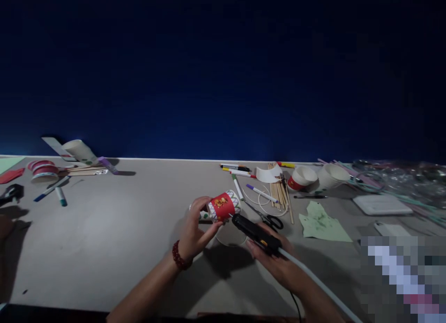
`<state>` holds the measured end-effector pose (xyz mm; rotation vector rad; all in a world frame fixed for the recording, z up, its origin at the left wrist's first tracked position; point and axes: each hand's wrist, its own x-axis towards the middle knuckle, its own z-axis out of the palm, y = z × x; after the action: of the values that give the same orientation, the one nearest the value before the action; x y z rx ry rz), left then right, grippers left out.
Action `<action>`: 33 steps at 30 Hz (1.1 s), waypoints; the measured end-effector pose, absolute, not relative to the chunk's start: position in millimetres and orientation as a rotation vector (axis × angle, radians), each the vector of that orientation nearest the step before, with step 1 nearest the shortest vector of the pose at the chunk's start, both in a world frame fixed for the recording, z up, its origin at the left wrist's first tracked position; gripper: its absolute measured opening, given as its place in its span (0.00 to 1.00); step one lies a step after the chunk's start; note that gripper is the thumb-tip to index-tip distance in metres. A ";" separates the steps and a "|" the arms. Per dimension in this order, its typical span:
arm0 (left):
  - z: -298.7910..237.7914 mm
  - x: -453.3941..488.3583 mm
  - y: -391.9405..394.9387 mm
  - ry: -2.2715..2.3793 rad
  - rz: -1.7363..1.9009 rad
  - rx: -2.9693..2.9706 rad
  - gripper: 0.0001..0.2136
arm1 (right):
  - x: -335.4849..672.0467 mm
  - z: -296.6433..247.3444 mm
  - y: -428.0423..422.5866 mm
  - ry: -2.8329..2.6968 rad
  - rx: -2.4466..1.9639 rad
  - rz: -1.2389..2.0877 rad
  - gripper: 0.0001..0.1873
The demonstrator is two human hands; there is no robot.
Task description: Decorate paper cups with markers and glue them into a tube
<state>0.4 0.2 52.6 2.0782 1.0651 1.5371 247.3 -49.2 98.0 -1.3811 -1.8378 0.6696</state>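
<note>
My left hand (195,230), with a red bead bracelet on its wrist, is closed around a small red and white paper cup (224,205) held on its side above the grey table (104,230). My right hand (275,260) grips a black glue gun (256,232) whose tip points at the cup's side, very close to it. A white glue stick (313,281) and a black cable run back from the gun along my forearm. A pale round disc (230,235) lies on the table under the cup.
Black scissors (270,219), marker pens (240,171), wooden sticks (280,190), paper cups (303,177) and a green paper (322,225) lie right of centre. Ribbon rolls (43,170), a cup (81,151) and pens lie far left. Straws and plastic bags fill the far right.
</note>
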 end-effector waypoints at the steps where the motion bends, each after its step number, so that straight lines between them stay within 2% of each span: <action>1: 52.3 0.6 -0.4 1.071 1.525 2.064 0.25 | 247.4 101.7 -49.6 -1.834 -1.373 0.714 0.11; 6: 51.7 2.3 -2.2 1.099 1.475 2.037 0.22 | 246.0 111.6 -52.7 -1.877 -1.345 0.786 0.10; 24: 51.2 5.0 -1.8 1.084 1.473 2.104 0.26 | 245.5 111.0 -51.9 -1.899 -1.385 0.759 0.10; 33: 50.0 5.6 -2.0 1.097 1.481 2.104 0.26 | 246.6 114.8 -50.8 -1.930 -1.376 0.784 0.13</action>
<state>5.6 -2.0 50.0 2.1040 1.0967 1.4811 246.6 -50.8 114.8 -1.3757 -1.9299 0.7838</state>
